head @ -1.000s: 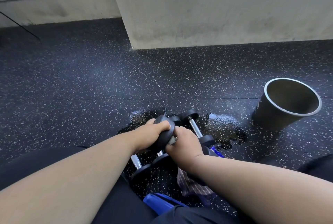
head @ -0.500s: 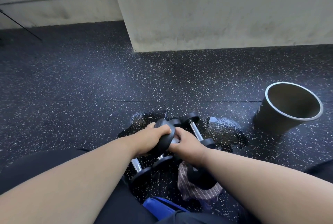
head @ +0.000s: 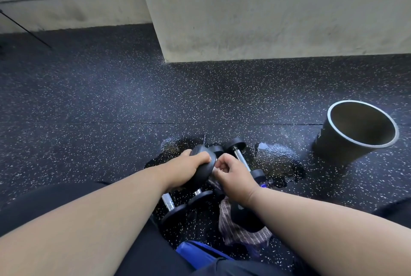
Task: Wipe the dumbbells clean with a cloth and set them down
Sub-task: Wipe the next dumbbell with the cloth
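Item 1: your left hand (head: 186, 168), fingers curled over the upper black round rubber head of the held dumbbell (head: 205, 164), which sat raised above the others.

Item 2: your right hand (head: 233, 178), fingers curled in at that dumbbell's handle, a striped brown-and-white cloth (head: 242, 230) trailing beneath the wrist; whether the fingers pinched cloth or bare handle could not be told. The dumbbell's lower head (head: 244, 218) rested against the cloth.

Item 3: three further black-headed, chrome-handled dumbbells on the black speckled rubber floor (head: 89, 109), one at left (head: 172, 205), one in the middle (head: 200, 194), one at right (head: 241, 158), lying close together.

Item 4: a wet patch (head: 275, 160) on the floor, just right of the dumbbells.

Item 5: a dark cylindrical metal bin (head: 353, 133), standing well apart at right.

Item 6: a blue object (head: 200, 253) at your lap.
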{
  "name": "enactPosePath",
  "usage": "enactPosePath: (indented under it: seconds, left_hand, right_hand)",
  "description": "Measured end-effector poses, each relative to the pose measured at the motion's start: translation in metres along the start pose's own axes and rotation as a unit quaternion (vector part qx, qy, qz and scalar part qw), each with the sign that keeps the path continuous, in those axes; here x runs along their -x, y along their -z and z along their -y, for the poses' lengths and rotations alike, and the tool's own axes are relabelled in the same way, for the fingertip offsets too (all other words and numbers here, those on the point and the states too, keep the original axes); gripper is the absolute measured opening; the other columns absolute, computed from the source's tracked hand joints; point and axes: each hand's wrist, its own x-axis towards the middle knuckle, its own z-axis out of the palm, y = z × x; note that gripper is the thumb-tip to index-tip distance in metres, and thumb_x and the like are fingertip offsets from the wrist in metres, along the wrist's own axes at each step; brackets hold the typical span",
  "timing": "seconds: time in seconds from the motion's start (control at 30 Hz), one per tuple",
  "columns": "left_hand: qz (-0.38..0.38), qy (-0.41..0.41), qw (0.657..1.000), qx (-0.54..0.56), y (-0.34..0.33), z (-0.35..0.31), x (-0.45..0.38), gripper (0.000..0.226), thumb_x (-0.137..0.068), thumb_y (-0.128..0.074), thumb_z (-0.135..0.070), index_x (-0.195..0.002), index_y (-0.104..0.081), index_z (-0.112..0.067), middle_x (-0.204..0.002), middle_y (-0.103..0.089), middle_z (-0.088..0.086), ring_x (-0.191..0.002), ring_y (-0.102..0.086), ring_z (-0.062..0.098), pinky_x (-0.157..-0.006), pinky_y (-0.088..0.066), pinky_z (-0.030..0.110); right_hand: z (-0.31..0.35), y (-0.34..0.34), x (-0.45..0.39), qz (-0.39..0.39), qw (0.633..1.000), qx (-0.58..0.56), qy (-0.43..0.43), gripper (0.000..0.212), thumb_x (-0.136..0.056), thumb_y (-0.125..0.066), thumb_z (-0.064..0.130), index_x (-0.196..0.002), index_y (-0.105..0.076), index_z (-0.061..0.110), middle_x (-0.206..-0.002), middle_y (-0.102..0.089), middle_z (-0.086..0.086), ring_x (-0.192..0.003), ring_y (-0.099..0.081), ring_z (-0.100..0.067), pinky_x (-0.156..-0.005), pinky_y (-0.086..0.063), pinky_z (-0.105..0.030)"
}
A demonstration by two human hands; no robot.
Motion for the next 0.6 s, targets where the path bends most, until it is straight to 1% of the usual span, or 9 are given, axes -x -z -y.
enactPosePath:
  seconds: [0.1,0.17,0.23,0.3,0.33,0.37,0.43,0.53,0.6]
  left_hand:
    - [0.0,0.001,1.0,-0.003,0.0,0.002,-0.002,0.069,-0.065,-0.068,-0.066,-0.127,-0.06,-0.036,-0.113,-0.074,0.014,-0.081,-0.071,0.031,-0.079,-0.059,0.043]
    - [-0.003,0.003,1.0,-0.012,0.0,0.002,-0.001,0.071,-0.066,-0.068,-0.067,-0.13,-0.058,-0.036,-0.114,-0.075,0.014,-0.083,-0.072,0.032,-0.08,-0.06,0.044]
    - [-0.003,0.0,1.0,-0.021,0.0,0.001,0.001,0.07,-0.067,-0.066,-0.068,-0.129,-0.059,-0.036,-0.113,-0.074,0.012,-0.084,-0.073,0.032,-0.081,-0.061,0.044]
    - [-0.003,-0.007,1.0,-0.021,0.0,0.001,0.005,0.068,-0.065,-0.065,-0.068,-0.125,-0.06,-0.037,-0.113,-0.075,0.011,-0.085,-0.073,0.031,-0.086,-0.062,0.046]
    - [-0.002,-0.009,1.0,-0.018,0.0,0.0,0.006,0.07,-0.063,-0.065,-0.069,-0.125,-0.06,-0.038,-0.113,-0.075,0.01,-0.086,-0.073,0.03,-0.087,-0.062,0.046]
    - [0.0,-0.011,1.0,-0.016,-0.001,0.0,0.007,0.073,-0.061,-0.065,-0.069,-0.127,-0.059,-0.039,-0.113,-0.076,0.009,-0.086,-0.074,0.029,-0.086,-0.062,0.045]
    - [0.005,-0.011,1.0,-0.017,-0.002,0.0,0.008,0.076,-0.059,-0.065,-0.069,-0.129,-0.058,-0.04,-0.113,-0.077,0.007,-0.088,-0.076,0.028,-0.085,-0.062,0.043]
    - [-0.002,-0.008,0.999,-0.034,-0.003,0.001,0.005,0.067,-0.064,-0.067,-0.07,-0.126,-0.058,-0.047,-0.116,-0.078,0.006,-0.101,-0.077,0.032,-0.101,-0.061,0.053]
    - [-0.002,-0.005,0.999,-0.043,-0.003,0.001,0.005,0.058,-0.066,-0.067,-0.07,-0.12,-0.058,-0.05,-0.115,-0.079,0.006,-0.103,-0.077,0.034,-0.103,-0.059,0.057]
  right_hand:
    - [0.006,0.009,-0.006,0.039,0.999,-0.002,-0.018,0.027,-0.093,-0.069,0.014,-0.068,-0.061,0.023,-0.051,-0.054,0.017,-0.051,-0.045,0.001,-0.057,-0.04,-0.024]
    - [0.009,0.015,-0.01,0.092,0.995,0.017,-0.031,0.023,-0.096,-0.066,0.017,-0.073,-0.068,0.018,-0.059,-0.058,0.013,-0.054,-0.048,-0.002,-0.058,-0.041,-0.025]
    - [0.012,0.017,-0.013,0.131,0.99,0.045,-0.029,0.019,-0.099,-0.06,0.017,-0.086,-0.073,0.012,-0.077,-0.066,0.003,-0.071,-0.057,-0.01,-0.071,-0.046,-0.031]
    - [0.013,0.015,-0.016,0.169,0.982,0.074,-0.036,0.022,-0.102,-0.054,0.012,-0.103,-0.074,0.005,-0.102,-0.071,-0.009,-0.097,-0.064,-0.023,-0.087,-0.046,-0.034]
    - [0.014,0.013,-0.017,0.183,0.978,0.089,-0.038,0.025,-0.103,-0.052,0.011,-0.109,-0.074,0.003,-0.111,-0.071,-0.013,-0.106,-0.064,-0.028,-0.091,-0.045,-0.035]
    - [0.013,0.012,-0.018,0.186,0.977,0.092,-0.042,0.027,-0.102,-0.052,0.014,-0.109,-0.075,0.003,-0.113,-0.073,-0.015,-0.109,-0.065,-0.031,-0.093,-0.048,-0.036]
    - [0.01,0.009,-0.019,0.169,0.98,0.016,-0.106,0.029,-0.095,-0.055,0.025,-0.095,-0.077,0.005,-0.101,-0.078,-0.012,-0.097,-0.071,-0.03,-0.094,-0.055,-0.043]
    - [0.007,0.008,-0.02,0.191,0.948,-0.163,-0.198,0.021,-0.084,-0.061,0.023,-0.079,-0.073,0.006,-0.08,-0.072,-0.015,-0.072,-0.068,-0.026,-0.073,-0.055,-0.036]
    - [0.004,0.01,-0.02,0.237,0.922,-0.216,-0.216,0.021,-0.08,-0.064,0.021,-0.08,-0.074,0.002,-0.082,-0.07,-0.017,-0.074,-0.067,-0.028,-0.071,-0.053,-0.034]
